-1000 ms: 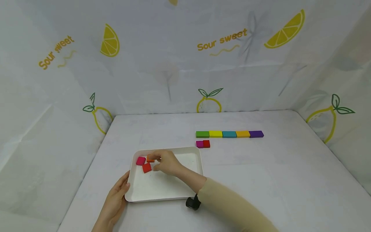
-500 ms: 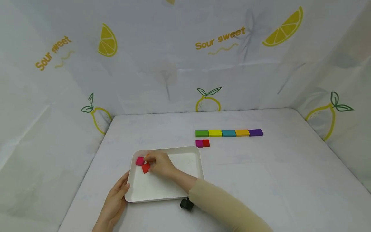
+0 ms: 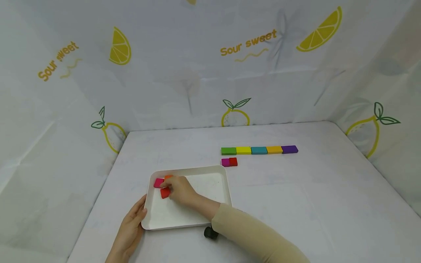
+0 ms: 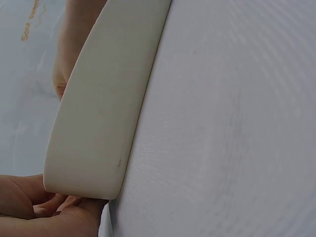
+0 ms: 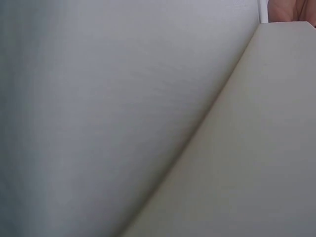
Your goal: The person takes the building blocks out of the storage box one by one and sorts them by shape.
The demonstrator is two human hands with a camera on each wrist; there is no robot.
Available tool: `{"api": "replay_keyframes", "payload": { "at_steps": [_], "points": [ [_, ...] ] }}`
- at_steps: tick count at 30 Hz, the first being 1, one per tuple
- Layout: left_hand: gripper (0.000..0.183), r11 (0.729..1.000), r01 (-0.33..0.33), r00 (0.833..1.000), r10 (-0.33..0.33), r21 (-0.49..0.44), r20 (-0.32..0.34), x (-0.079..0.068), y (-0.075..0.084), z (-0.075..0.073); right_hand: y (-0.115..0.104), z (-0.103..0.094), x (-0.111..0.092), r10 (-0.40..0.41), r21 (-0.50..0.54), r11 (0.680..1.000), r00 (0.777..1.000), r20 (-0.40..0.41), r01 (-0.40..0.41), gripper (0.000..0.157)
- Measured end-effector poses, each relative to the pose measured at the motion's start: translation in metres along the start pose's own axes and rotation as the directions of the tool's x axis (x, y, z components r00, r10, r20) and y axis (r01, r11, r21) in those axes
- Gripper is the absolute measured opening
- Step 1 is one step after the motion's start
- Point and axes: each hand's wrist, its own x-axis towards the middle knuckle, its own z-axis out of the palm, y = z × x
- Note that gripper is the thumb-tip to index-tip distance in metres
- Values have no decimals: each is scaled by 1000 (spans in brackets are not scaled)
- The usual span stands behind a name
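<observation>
A shallow white tray (image 3: 184,223) lies on the table. My left hand (image 3: 129,224) grips its left side, thumb at the rim; in the left wrist view its fingers (image 4: 74,212) are curled against the tray's corner. Inside, at the back left, sit a pink block (image 3: 158,182), an orange block (image 3: 168,177) and a red block (image 3: 165,193). My right hand (image 3: 181,190) reaches in over the tray and pinches the red block, index finger along its far side and thumb near its right side. The orange block is partly hidden behind the hand.
Behind the tray stands a row of blocks: green (image 3: 228,151), yellow (image 3: 243,150), blue (image 3: 259,150), orange-yellow (image 3: 274,149) and purple (image 3: 289,149). In front of it a magenta block (image 3: 225,162) touches a dark red block (image 3: 233,162). A black wrist camera (image 3: 211,233) hangs under the right sleeve.
My right hand has moved from the orange block to the red block, which has shifted slightly toward me. The left hand stays on the tray.
</observation>
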Motion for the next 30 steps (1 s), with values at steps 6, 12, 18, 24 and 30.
{"api": "replay_keyframes", "payload": {
  "at_steps": [6,12,18,24,30],
  "points": [
    [64,1000,2,1000,-2,3,-1,0,0,0,2,0,-1,-8,22,1000,1000,0,8,40],
    [64,1000,-3,1000,3,1,4,0,-1,0,2,0,-2,-5,38,999,1000,6,5,39],
    [64,1000,-10,1000,10,-2,8,0,-1,1,1,-1,-3,13,59,998,1000,15,-14,37],
    [66,1000,-5,1000,5,-4,7,0,-1,1,-1,-10,-8,27,100,995,1000,3,-27,34],
    [64,1000,11,1000,-11,5,-5,0,0,0,-5,-29,-15,66,230,971,998,-4,-63,32]
  ]
}}
